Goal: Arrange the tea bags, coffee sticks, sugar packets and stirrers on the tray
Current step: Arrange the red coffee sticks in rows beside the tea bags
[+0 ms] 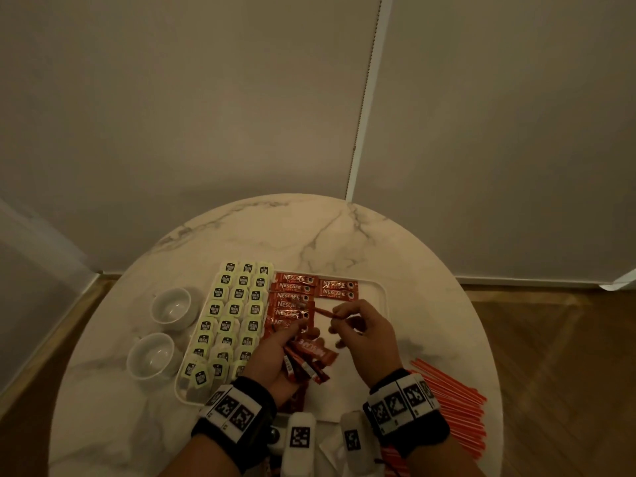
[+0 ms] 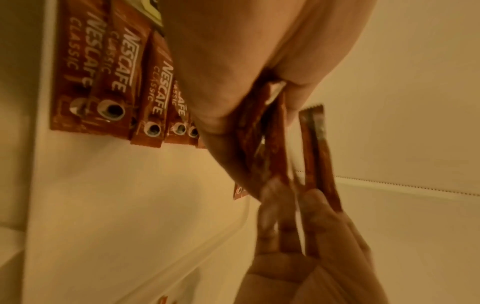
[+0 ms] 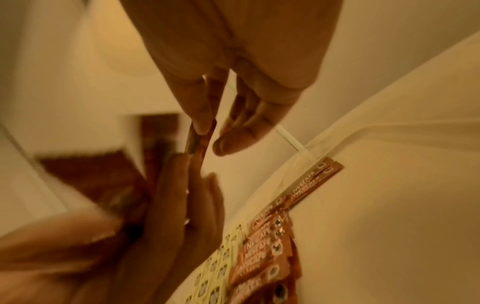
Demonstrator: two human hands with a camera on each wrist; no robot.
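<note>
- The tray [image 1: 380,294] is white and flat, with round corners and a low rim. It sits on a round table [image 1: 275,232] of white stone with thin grey lines.
- The tea bags [image 1: 234,309] are small pale green squares with dark labels. They lie in three neat rows on the left part of the tray.
- The coffee sticks [image 1: 294,287] are thin, shiny red packets, laid flat in rows beside the tea bags.
- The left hand [image 1: 275,352] grips a loose bunch of red sticks [image 1: 306,361] over the tray.
- The right hand [image 1: 364,330] pinches one red stick [image 1: 327,313] by its end.
- The stirrers [image 1: 454,407] are thin orange straws in a pile on the table, right of the tray.
- Two white cups [image 1: 172,306] stand left of the tray.
- Plain pale walls stand behind the table, and the floor is brown wood.
</note>
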